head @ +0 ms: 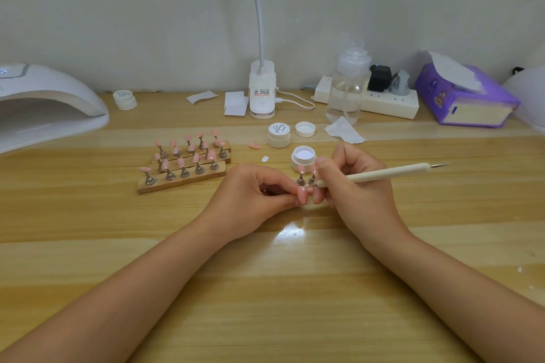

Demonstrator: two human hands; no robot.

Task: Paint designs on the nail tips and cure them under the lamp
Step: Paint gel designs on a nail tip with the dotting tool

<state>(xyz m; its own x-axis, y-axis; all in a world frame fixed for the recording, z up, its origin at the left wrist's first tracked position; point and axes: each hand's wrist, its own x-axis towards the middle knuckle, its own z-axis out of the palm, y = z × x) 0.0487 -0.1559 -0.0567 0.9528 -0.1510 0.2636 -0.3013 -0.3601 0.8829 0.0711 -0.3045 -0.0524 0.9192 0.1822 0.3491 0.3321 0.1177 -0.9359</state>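
I am pinching a pink nail tip (302, 196) in my left hand (253, 188) above the table (265, 274), while my right hand (351, 186) is gripping the dotting pen (380, 173), its shaft lying rightward, working end touching the tip.

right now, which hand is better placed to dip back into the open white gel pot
Right. The right hand already grips the dotting pen, and the open pot sits just beyond its fingers. The left hand is busy pinching the pink nail tip.
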